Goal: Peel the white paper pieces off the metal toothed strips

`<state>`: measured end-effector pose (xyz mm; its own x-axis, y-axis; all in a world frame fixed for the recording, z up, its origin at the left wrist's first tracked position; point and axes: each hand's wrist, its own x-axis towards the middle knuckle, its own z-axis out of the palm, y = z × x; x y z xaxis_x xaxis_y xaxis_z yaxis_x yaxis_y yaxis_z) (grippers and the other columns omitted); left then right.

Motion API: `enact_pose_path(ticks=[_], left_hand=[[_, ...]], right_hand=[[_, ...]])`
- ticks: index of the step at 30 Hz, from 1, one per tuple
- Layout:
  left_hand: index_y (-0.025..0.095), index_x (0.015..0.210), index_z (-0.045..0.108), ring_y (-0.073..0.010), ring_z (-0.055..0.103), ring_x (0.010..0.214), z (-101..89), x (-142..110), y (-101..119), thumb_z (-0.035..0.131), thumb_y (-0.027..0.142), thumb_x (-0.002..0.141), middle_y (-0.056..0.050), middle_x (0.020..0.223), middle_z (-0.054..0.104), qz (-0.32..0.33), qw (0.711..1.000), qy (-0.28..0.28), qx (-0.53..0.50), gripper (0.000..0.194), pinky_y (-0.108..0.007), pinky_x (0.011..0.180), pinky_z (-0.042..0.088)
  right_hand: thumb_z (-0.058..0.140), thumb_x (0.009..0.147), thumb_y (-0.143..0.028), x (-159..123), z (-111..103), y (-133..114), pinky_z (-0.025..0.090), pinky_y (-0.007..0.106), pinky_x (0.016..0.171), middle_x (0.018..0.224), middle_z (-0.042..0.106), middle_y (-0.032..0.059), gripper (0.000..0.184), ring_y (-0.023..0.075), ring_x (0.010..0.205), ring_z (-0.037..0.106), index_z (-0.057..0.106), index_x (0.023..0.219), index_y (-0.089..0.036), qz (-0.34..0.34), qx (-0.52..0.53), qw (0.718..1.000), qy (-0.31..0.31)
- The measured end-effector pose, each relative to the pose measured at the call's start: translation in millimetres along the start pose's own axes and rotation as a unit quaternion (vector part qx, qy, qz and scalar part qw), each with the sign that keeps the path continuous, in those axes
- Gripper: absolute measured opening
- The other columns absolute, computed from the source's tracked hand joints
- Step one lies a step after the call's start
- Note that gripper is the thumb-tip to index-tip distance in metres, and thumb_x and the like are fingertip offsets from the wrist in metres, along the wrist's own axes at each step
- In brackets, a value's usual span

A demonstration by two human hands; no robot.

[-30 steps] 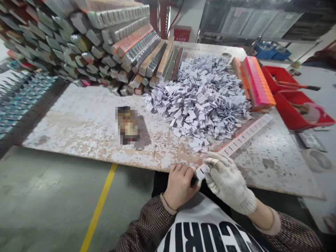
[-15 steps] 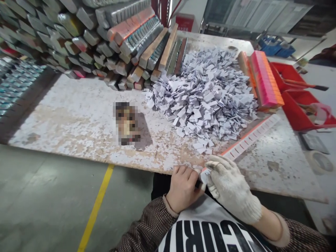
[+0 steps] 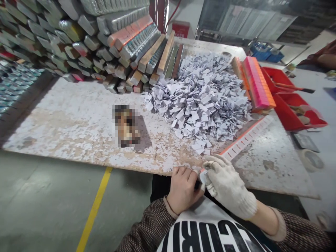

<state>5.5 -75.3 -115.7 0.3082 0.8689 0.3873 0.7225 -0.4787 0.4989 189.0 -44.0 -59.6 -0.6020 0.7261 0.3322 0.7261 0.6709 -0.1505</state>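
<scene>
A long bar with an orange edge and a white face marked by short slits runs across the table's front edge. My bare left hand is closed around its near end. My right hand, in a white knit glove, bends over the bar just beside the left. Its thumb and fingertips pinch a small white paper piece against the bar's end; the exact contact is partly hidden. Beyond the hands lies a big heap of small white paper pieces, a few scattered at its near side.
Many wrapped bars are stacked at the back left. A pink and orange block stands right of the heap, with red bins and a tape roll farther right. A pixelated object sits on the worn tabletop.
The white piece at the bar's end, plainly visible a second ago, is now more covered by my right fingers. Both hands stay close together on the bar; the view shifts slightly.
</scene>
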Motion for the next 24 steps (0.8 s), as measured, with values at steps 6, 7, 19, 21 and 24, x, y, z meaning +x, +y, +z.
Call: enact_pose_path(ticks=[6, 7, 19, 21, 24], left_hand=[[0.02, 0.086, 0.061, -0.0255, 0.058, 0.079, 0.1, 0, -1, 0.071, 0.033, 0.084, -0.005, 0.081, 0.065, -0.003, 1.0, -0.001, 0.005, 0.017, -0.041, 0.07, 0.039], [0.02, 0.086, 0.061, -0.0255, 0.058, 0.078, 0.3, 0, -1, 0.071, 0.033, 0.084, -0.005, 0.081, 0.065, -0.004, 1.0, -0.002, 0.007, 0.017, -0.041, 0.07, 0.039], [0.019, 0.095, 0.062, -0.0264, 0.059, 0.085, 0.1, 1, -1, 0.075, 0.034, 0.083, -0.005, 0.088, 0.066, -0.003, 1.0, -0.013, 0.0, 0.023, -0.04, 0.075, 0.04], [0.019, 0.097, 0.062, -0.0263, 0.059, 0.085, 0.9, 0, -1, 0.075, 0.034, 0.084, -0.005, 0.088, 0.067, -0.004, 1.0, -0.003, -0.003, 0.023, -0.04, 0.077, 0.04], [0.019, 0.095, 0.062, -0.0259, 0.059, 0.084, 1.5, 1, -1, 0.074, 0.033, 0.084, -0.005, 0.086, 0.066, -0.001, 1.0, 0.006, 0.002, 0.021, -0.041, 0.077, 0.04]], right_hand=[[0.05, 0.094, -0.014, 11, -3, -1, 0.049, 0.057, 0.111, 0.099, 0.067, 0.0131, 0.018, 0.03, 0.106, 0.063, 0.067, 0.089, -0.017, 0.002, 0.014, 0.999, -0.042], [0.05, 0.094, -0.013, 12, -4, -1, 0.048, 0.058, 0.111, 0.098, 0.067, 0.0128, 0.019, 0.0301, 0.107, 0.063, 0.067, 0.086, -0.018, 0.002, 0.015, 0.999, -0.04], [0.058, 0.096, -0.017, -3, 3, 16, 0.043, 0.059, 0.116, 0.105, 0.068, 0.0085, 0.009, 0.0281, 0.115, 0.064, 0.057, 0.088, -0.022, -0.018, 0.083, 0.996, -0.005], [0.059, 0.097, -0.018, -14, 1, 20, 0.047, 0.057, 0.113, 0.115, 0.067, 0.0099, 0.008, 0.0295, 0.124, 0.061, 0.055, 0.092, -0.023, -0.014, 0.112, 0.993, 0.028], [0.057, 0.097, -0.019, -23, -1, 19, 0.05, 0.059, 0.108, 0.124, 0.065, 0.0141, 0.004, 0.0347, 0.131, 0.057, 0.055, 0.095, -0.022, 0.003, 0.097, 0.992, 0.084]])
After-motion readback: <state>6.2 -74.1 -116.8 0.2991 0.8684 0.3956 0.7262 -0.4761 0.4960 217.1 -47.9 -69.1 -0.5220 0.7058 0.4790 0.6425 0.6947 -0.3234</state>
